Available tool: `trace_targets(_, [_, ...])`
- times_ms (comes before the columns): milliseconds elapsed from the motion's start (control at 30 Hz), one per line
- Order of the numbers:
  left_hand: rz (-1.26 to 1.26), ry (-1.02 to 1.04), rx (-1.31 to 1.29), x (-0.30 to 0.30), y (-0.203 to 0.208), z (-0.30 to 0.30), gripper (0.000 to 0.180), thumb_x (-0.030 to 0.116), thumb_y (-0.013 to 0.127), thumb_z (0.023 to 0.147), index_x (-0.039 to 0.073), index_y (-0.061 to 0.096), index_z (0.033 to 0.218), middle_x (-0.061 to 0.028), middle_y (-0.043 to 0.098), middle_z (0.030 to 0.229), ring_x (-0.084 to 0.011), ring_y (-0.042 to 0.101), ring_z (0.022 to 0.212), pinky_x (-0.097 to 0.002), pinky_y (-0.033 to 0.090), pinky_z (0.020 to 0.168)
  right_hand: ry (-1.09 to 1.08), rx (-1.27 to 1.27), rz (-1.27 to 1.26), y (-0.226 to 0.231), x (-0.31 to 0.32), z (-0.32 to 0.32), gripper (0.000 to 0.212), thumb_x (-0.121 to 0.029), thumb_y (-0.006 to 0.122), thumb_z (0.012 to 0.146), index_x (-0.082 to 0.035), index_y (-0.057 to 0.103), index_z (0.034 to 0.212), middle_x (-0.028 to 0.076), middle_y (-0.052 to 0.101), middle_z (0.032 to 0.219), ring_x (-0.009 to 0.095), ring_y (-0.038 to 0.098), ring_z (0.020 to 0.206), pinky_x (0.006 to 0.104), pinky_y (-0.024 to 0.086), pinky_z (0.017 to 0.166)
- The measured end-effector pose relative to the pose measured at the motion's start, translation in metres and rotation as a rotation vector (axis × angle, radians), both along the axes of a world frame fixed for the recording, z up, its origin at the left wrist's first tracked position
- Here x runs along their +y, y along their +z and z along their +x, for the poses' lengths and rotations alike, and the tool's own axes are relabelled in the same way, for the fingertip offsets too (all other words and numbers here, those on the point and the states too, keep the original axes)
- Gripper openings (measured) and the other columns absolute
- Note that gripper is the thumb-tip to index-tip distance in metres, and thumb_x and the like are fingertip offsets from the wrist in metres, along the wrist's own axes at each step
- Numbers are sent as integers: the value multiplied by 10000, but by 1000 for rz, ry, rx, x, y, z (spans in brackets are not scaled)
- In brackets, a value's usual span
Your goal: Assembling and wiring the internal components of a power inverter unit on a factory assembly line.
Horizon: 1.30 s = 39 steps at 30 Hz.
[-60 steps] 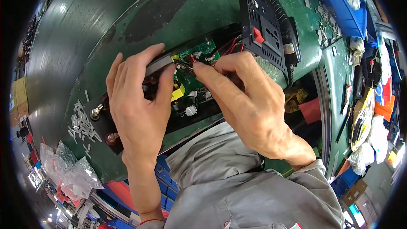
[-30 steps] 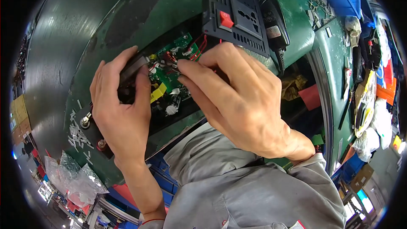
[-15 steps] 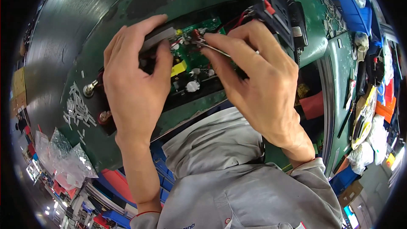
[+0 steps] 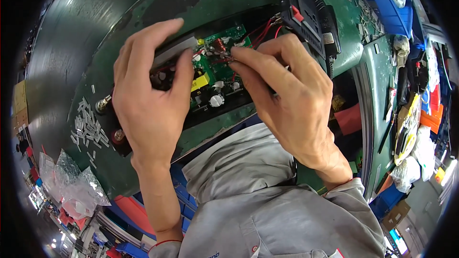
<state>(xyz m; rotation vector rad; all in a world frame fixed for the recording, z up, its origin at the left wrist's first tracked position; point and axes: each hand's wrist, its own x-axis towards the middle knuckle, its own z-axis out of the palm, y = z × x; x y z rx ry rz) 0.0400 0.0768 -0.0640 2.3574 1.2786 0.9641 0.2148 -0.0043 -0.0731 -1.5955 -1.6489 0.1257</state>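
A green circuit board point(image 4: 224, 74) lies in a black casing, with a copper-red coil point(image 4: 219, 44), a yellow block component point(image 4: 200, 81) and a silver-topped round capacitor point(image 4: 217, 101) on it. Over the casing's left part rests my left hand point(image 4: 152, 86), thumb and fingers apart on either side of a grey metal bar point(image 4: 177, 50). My right hand point(image 4: 292, 88) comes in from the right, its thumb and index finger pinched beside the coil. What sits between those fingertips is too small and covered to name. Thin red wires point(image 4: 262, 33) run from the board toward a black panel point(image 4: 306, 14).
Two metal terminals point(image 4: 103, 102) stick out at the casing's left end. Several small pale strips point(image 4: 88, 126) lie left of it, above clear plastic bags point(image 4: 74, 184). At the far right are a blue bin point(image 4: 389, 12) and scattered metal pieces point(image 4: 368, 21).
A thin metal rod seen at my right fingertips before no longer shows. The right fingertips have shifted slightly down and right, showing more of the coil. My left hand stays nearly in place.
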Motion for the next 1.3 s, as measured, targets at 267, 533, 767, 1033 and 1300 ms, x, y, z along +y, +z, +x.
trace_targets(267, [136, -102, 114, 1, -2, 1, 242, 1, 797, 815, 54, 735, 1043, -85, 686, 1208, -282, 668, 1067, -378, 523, 919, 23, -67, 68, -8, 5, 6, 279, -38, 847, 755, -60, 775, 1024, 49, 615, 870, 203, 612, 673, 331, 478, 588])
trace_targets(533, [18, -32, 84, -2, 0, 3, 244, 17, 803, 802, 80, 721, 1023, -77, 690, 1174, -292, 657, 1064, -390, 506, 935, 59, -21, 63, -7, 4, 8, 305, 5, 822, 750, -46, 764, 1045, 67, 587, 886, 208, 623, 717, 323, 502, 585])
trace_targets(767, [-52, 12, 51, -1, 1, -1, 371, -61, 666, 859, 45, 644, 1214, -109, 701, 1193, -304, 655, 1116, -396, 492, 1006, 114, 50, 10, 0, 4, 7, 432, 70, 753, 697, -1, 736, 1123, 104, 573, 959, 246, 632, 780, 347, 541, 636])
trace_targets(1033, [35, -79, 166, 2, 0, 5, 365, -5, 700, 839, 52, 638, 1194, -99, 717, 1112, -317, 671, 1041, -490, 416, 1129, 125, 66, -4, 3, 6, 5, 456, 82, 717, 687, 5, 731, 1136, 97, 571, 981, 244, 636, 802, 333, 557, 653])
trace_targets(1300, [73, -51, 165, 3, -3, 6, 303, 10, 741, 843, 46, 672, 1136, -92, 724, 1072, -303, 687, 996, -481, 455, 1093, 119, 40, 23, 1, 7, 3, 457, 75, 723, 680, 15, 727, 1133, 103, 572, 983, 243, 637, 791, 328, 549, 639])
